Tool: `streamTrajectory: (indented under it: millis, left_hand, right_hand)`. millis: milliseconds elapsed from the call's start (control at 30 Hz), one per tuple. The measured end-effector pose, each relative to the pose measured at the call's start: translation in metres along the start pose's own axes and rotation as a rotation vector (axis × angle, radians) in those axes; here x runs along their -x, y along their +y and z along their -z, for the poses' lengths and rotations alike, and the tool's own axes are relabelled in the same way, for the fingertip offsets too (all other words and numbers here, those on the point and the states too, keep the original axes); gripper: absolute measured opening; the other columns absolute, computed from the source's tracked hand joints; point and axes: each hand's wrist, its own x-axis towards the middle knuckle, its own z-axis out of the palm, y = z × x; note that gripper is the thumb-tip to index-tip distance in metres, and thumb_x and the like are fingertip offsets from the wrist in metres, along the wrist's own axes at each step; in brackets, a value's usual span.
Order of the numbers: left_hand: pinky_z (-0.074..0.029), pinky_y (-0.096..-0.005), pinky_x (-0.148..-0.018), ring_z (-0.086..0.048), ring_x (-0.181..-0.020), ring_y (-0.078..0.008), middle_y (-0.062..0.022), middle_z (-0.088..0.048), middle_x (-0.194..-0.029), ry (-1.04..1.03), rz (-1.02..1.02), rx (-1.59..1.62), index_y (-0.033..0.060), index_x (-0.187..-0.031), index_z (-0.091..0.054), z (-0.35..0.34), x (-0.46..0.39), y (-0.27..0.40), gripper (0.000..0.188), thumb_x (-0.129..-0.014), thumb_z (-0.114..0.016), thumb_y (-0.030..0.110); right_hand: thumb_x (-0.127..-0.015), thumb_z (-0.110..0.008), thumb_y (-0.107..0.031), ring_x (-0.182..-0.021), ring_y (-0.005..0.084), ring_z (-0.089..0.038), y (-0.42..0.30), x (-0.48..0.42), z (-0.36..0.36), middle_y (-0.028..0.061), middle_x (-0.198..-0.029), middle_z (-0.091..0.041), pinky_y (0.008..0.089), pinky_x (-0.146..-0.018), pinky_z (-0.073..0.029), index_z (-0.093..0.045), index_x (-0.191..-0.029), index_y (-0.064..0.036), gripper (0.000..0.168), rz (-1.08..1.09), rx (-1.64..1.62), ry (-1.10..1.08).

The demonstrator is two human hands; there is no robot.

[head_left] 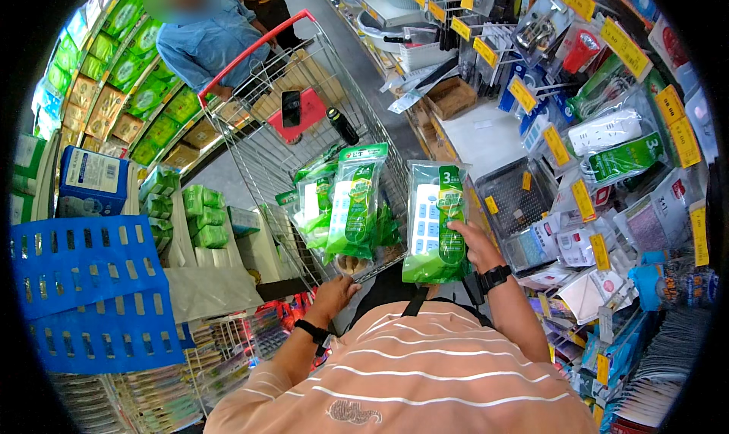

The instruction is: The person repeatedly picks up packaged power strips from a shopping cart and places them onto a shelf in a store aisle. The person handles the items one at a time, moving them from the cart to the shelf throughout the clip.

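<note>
My right hand (477, 245) grips a packaged power strip (427, 223) by its right side, thumb across the front. The strip is white with blue sockets, in a clear and green plastic pack. My left hand (333, 298) is at the near end of a wire shopping cart (239, 160), fingers curled by its rim; whether it grips the wire is unclear. Just beyond it, a similar power strip pack (354, 206) leans upright in the cart, with more green packs (313, 200) beside and behind it, partly hidden.
A phone (290, 108) lies on a red item (304, 115) in the cart, near a dark bottle (342, 125). A person in a blue shirt (205, 41) stands by the cart's red handle (256, 49). Hanging goods (603, 129) crowd the right; a blue slotted panel (85, 314) juts in at left.
</note>
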Motion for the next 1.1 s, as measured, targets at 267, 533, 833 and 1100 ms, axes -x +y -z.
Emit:
streamTrajectory:
  millis: [267, 533, 833, 1100]
  left_hand:
    - [-0.052, -0.0512, -0.07, -0.064, -0.081, -0.0424, -0.0192, -0.064, -0.091, 0.026, -0.009, -0.014, 0.0077, -0.104, -0.063, -0.006, -0.008, -0.006, 0.04, -0.098, -0.052, 0.046]
    - [-0.052, -0.0519, -0.071, -0.064, -0.082, -0.0427, -0.0196, -0.064, -0.091, 0.029, 0.003, 0.011, 0.0072, -0.103, -0.062, -0.007, -0.008, -0.009, 0.038, -0.098, -0.053, 0.044]
    - [-0.05, -0.0482, -0.075, -0.063, -0.086, -0.0429, -0.0211, -0.065, -0.098, 0.184, -0.03, 0.329, 0.0028, -0.108, -0.062, 0.033, -0.015, 0.021, 0.035, -0.097, -0.058, 0.036]
    - [-0.051, -0.0364, -0.078, -0.064, -0.093, -0.0253, -0.0166, -0.066, -0.102, 0.207, -0.12, 0.773, -0.0014, -0.115, -0.061, 0.096, -0.067, 0.079, 0.043, -0.1, -0.056, 0.038]
  right_hand:
    - [-0.092, -0.063, -0.016, -0.086, 0.0187, -0.07, 0.006, -0.011, 0.007, 0.0101, -0.104, -0.069, 0.0318, -0.075, -0.059, -0.061, -0.119, 0.002, 0.032, 0.027, -0.014, -0.005]
    - [-0.09, -0.066, -0.018, -0.083, 0.0198, -0.068, 0.011, -0.02, 0.018, 0.0078, -0.103, -0.068, 0.0358, -0.071, -0.058, -0.061, -0.118, -0.001, 0.033, -0.004, -0.025, 0.012]
    - [-0.091, -0.067, -0.016, -0.092, 0.0202, -0.07, 0.001, -0.004, 0.028, 0.0104, -0.11, -0.069, 0.0342, -0.079, -0.06, -0.06, -0.122, 0.001, 0.035, 0.025, -0.081, -0.024]
    - [-0.092, -0.067, -0.017, -0.096, 0.0203, -0.07, -0.033, 0.035, -0.009, 0.0109, -0.113, -0.069, 0.0337, -0.083, -0.059, -0.058, -0.126, -0.001, 0.039, 0.158, -0.154, -0.131]
